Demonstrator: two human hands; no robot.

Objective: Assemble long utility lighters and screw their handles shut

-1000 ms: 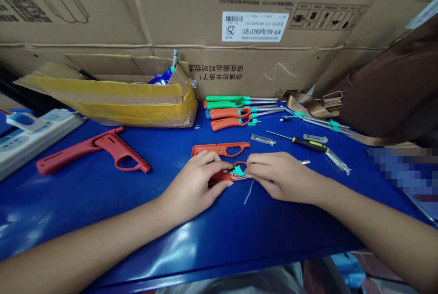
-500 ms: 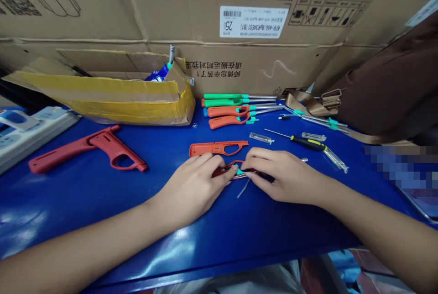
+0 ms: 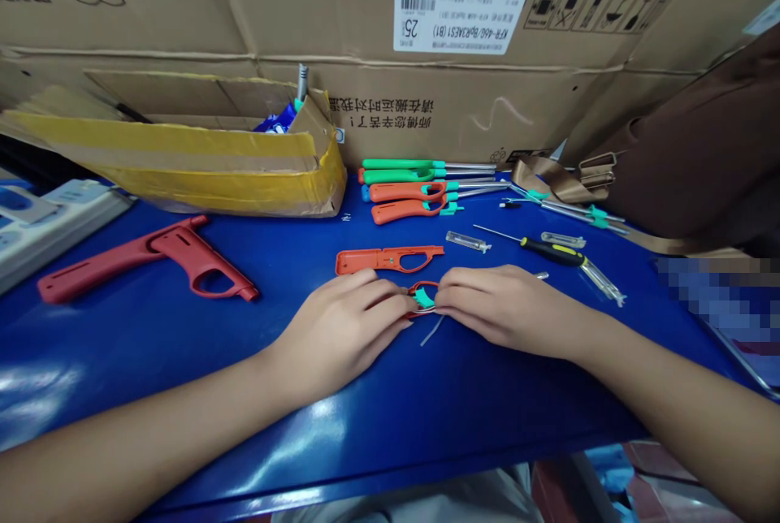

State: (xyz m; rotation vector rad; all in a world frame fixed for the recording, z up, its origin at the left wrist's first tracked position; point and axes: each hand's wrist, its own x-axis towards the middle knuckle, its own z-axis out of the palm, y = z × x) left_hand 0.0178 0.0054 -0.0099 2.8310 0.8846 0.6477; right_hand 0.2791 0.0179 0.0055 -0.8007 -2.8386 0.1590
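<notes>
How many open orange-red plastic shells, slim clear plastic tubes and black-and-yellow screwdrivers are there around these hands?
Open orange-red plastic shells: 2, one between left hand and right hand
Slim clear plastic tubes: 3
Black-and-yellow screwdriver: 1
Total: 6

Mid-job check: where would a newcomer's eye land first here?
The left hand and right hand nearly meet mid-view, fingers at an orange casing with a teal piece inside. Next, two red casings on the blue table at left. Behind them sits the yellow-taped box.
</notes>
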